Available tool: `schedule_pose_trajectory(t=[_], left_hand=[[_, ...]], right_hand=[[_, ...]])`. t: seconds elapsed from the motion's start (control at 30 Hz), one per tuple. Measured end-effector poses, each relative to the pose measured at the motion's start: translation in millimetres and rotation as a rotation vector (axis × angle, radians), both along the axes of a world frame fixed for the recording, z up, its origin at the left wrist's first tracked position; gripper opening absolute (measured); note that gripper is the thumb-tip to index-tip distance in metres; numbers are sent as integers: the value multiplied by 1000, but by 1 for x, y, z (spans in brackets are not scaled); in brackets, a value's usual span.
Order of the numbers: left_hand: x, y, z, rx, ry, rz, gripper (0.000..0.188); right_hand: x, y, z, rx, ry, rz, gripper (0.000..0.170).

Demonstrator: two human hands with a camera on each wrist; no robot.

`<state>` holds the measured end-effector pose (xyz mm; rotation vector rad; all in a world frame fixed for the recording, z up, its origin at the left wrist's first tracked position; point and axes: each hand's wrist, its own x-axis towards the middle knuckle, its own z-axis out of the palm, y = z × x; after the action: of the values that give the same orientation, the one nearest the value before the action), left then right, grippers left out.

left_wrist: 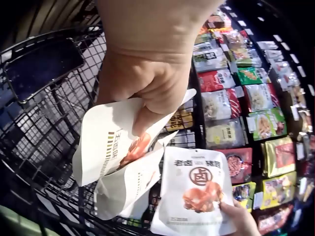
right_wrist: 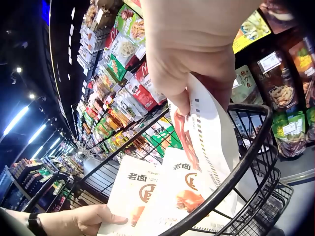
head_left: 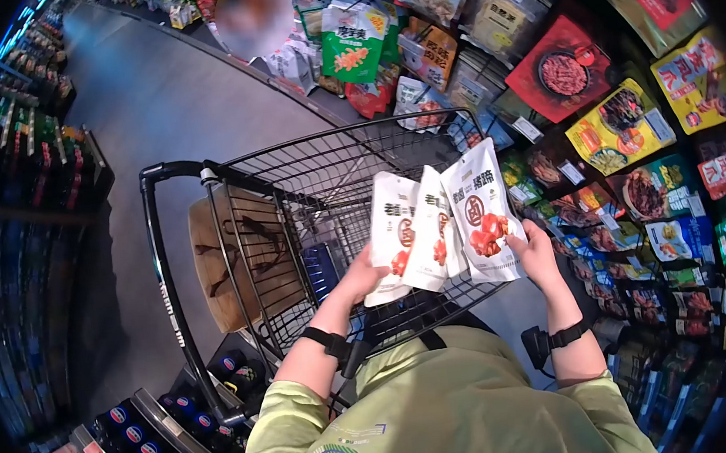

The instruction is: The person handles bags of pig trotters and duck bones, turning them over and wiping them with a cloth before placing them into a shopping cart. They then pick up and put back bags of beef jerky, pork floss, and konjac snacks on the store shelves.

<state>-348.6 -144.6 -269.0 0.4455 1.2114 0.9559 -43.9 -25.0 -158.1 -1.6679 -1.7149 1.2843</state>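
Note:
Three white snack pouches printed with red-brown braised meat are held over the cart's wire basket [head_left: 336, 131]. My left hand [head_left: 359, 281] pinches two of them, the left pouch [head_left: 390, 215] and the middle pouch [head_left: 428, 242], by their lower left side. In the left wrist view its thumb [left_wrist: 145, 120] lies across the front of one pouch. My right hand [head_left: 542, 255] grips the right pouch [head_left: 480, 202] at its lower right edge, thumb on the front. This pouch bends in the right wrist view, and the fingers behind it are hidden.
Hanging snack packs [head_left: 562, 72] fill the shelves on the right. The cart's black handle [head_left: 166, 285] is at the left, beside a brown panel [head_left: 222, 257]. Dark-capped bottles [head_left: 138, 436] stand on a shelf at lower left. The aisle floor [head_left: 141, 99] runs ahead.

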Motion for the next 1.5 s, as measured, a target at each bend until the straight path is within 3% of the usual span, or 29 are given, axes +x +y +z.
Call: schedule_pose_trajectory(t=[0.03,0.07,0.17,0.2,0.27,0.33,0.4,0.43,0.5,0.53,0.6,0.67,0.7,0.77,0.8,0.87,1.0,1.07,1.1,1.2,1.27,1.33,1.4,1.43,1.47,1.5], left_hand=[[-3,-3,-2,-39,107,52,65],[-12,-13,-56,35,435,39,68],[-20,-14,-32,-239,986,-17,87],[-17,-14,-28,-198,1172,22,89],[-15,-6,-15,-40,1262,3,86],[-10,10,-2,95,1226,-84,75],[1,28,-1,293,1028,-108,48],[1,38,-25,243,613,-163,44],[13,50,-38,383,849,-296,47],[21,62,-29,289,880,-428,48],[38,75,-26,295,760,-412,48],[47,94,-66,315,797,-431,48],[60,106,-59,361,784,-477,48],[76,115,-34,261,1007,-656,49],[79,117,-61,304,1117,-609,50],[104,116,-30,212,1214,-709,52],[109,123,-55,195,1272,-863,43],[106,124,-58,136,814,-606,35],[106,125,-51,138,820,-608,35],[107,123,16,340,159,-21,36],[103,126,57,454,50,43,40],[122,116,128,496,21,48,36],[136,109,149,583,248,25,30],[129,109,146,595,286,-189,30],[133,108,139,723,339,-265,30],[139,109,140,681,248,-156,36]], right_hand=[[1,0,2,0,3,-12,10],[3,0,5,2,6,-24,10],[9,-2,9,32,39,-55,9],[11,-2,12,34,44,-73,9],[18,-3,10,18,142,-113,8],[21,-6,21,-33,236,-179,9],[28,-8,27,-45,277,-216,15],[32,-11,33,-63,329,-239,17],[44,-17,38,30,298,-239,19],[51,-20,40,23,282,-242,19],[58,-29,39,180,314,-250,19],[61,-38,58,137,384,-293,13],[64,-42,51,163,374,-294,12],[69,-51,61,125,442,-319,11],[71,-54,58,117,479,-319,11],[80,-61,48,118,459,-322,11],[84,-73,46,129,448,-341,10],[86,-75,50,99,465,-358,11],[86,-74,50,81,512,-357,11],[76,-68,46,89,537,-335,13],[62,-60,46,47,493,-287,14],[40,-55,63,71,397,-229,14],[12,-52,63,199,491,-190,15],[0,-51,65,226,418,-191,14],[-11,-50,68,158,445,-173,15],[-19,-51,76,114,429,-170,15]])
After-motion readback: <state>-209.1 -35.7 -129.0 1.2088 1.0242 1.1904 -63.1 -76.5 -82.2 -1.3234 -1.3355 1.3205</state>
